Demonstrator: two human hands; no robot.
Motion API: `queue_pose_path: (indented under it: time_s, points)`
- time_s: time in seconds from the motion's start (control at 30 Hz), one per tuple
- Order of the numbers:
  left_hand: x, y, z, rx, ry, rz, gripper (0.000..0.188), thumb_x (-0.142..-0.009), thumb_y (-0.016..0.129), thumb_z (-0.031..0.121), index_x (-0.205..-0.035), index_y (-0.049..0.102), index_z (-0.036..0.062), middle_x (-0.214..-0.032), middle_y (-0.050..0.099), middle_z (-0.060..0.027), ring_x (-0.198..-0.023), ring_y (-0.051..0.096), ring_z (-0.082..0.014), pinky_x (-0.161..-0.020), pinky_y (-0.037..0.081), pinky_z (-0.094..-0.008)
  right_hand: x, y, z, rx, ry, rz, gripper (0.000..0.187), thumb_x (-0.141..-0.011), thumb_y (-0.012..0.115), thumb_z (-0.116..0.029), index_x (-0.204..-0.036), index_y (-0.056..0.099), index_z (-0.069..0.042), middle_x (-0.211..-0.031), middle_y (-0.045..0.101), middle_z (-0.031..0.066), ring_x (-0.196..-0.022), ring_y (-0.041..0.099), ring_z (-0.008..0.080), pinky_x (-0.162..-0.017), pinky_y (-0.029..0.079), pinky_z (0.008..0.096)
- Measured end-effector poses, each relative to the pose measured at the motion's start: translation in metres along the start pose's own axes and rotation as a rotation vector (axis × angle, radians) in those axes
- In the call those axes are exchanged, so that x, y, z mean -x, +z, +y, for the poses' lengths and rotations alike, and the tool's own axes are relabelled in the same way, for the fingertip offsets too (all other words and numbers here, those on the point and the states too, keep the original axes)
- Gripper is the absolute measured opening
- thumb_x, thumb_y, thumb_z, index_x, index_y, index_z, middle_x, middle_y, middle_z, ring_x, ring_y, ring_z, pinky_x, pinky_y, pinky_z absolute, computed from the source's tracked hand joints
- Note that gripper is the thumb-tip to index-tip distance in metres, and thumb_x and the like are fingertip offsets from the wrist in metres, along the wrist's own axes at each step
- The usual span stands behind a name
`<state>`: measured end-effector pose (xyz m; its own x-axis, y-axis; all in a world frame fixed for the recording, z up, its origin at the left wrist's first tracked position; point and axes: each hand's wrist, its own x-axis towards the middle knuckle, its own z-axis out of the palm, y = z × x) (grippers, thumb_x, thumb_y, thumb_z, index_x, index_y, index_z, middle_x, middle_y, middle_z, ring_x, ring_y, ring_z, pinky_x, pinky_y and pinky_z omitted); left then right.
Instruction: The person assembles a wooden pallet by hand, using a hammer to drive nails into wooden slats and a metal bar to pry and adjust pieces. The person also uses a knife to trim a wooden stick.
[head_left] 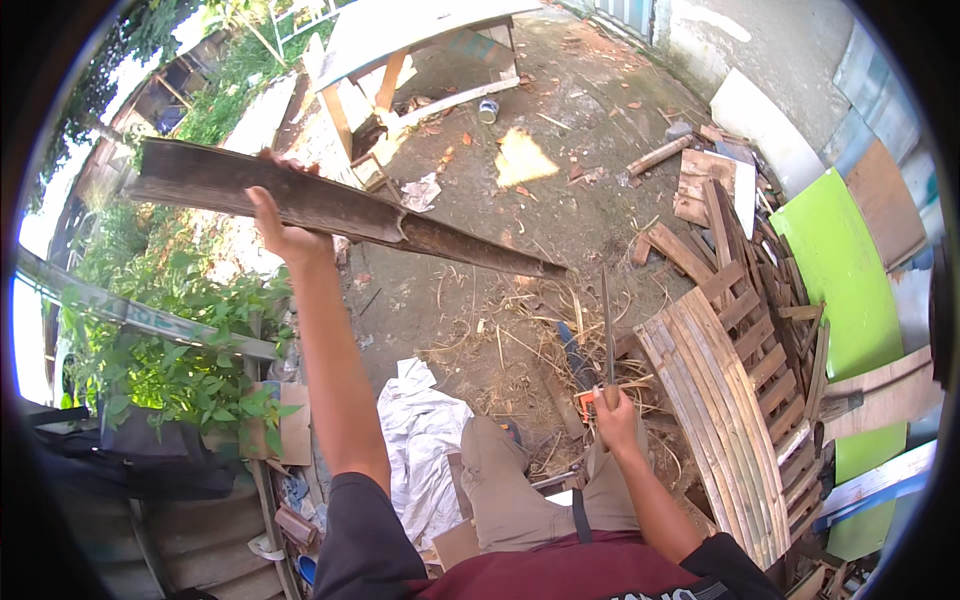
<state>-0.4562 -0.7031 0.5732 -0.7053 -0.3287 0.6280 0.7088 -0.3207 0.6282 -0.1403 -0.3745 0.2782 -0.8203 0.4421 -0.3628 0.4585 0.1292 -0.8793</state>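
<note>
A long half-round piece of split bamboo (345, 205), dark and weathered, is raised at the left and slants down to the right. My left hand (283, 230) grips it near its wider end, with the thumb over the near edge and the other fingers mostly hidden behind it. Its narrow end hangs over the shavings at the centre. Lower right, my right hand (616, 418) is closed round the handle of a long knife (608, 335). The thin blade points upward and away from me, just right of the bamboo's far tip and apart from it.
Bamboo shavings (500, 345) litter the ground by my legs, with a dark blue and orange item (574, 360) among them. Pale bamboo slats (710, 410) lie at the right beside scrap wood (740, 240). A white cloth (420, 430) and leafy plants (190, 370) are leftward; a low table (420, 35) stands ahead.
</note>
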Motion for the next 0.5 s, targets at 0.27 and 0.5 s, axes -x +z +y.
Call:
queue_pose_path:
  time_s: [0.27, 0.5]
  points:
    - [-0.053, 0.091, 0.116, -0.503, -0.089, 0.316, 0.083, -0.081, 0.088, 0.031, -0.139, 0.039, -0.0044, -0.117, 0.054, -0.0131, -0.106, 0.058, -0.0221, -0.095, 0.047, -0.0356, 0.07, -0.032, -0.138, 0.039, -0.147, -0.04, 0.035, -0.097, 0.068, -0.036, -0.086, 0.063, -0.003, -0.067, 0.059, 0.0043, -0.058, 0.057, 0.0147, -0.057, 0.046, 0.0337]
    - [-0.016, 0.095, 0.132, -0.75, -0.134, 0.306, 0.083, -0.077, 0.092, 0.035, -0.128, 0.04, -0.0035, -0.119, 0.053, -0.0186, -0.109, 0.058, -0.0267, -0.096, 0.047, -0.0396, 0.082, -0.018, -0.238, 0.058, -0.375, -0.081, 0.035, -0.099, 0.068, -0.033, -0.081, 0.061, -0.004, -0.065, 0.056, 0.0, -0.057, 0.05, 0.0101, -0.053, 0.041, 0.0318]
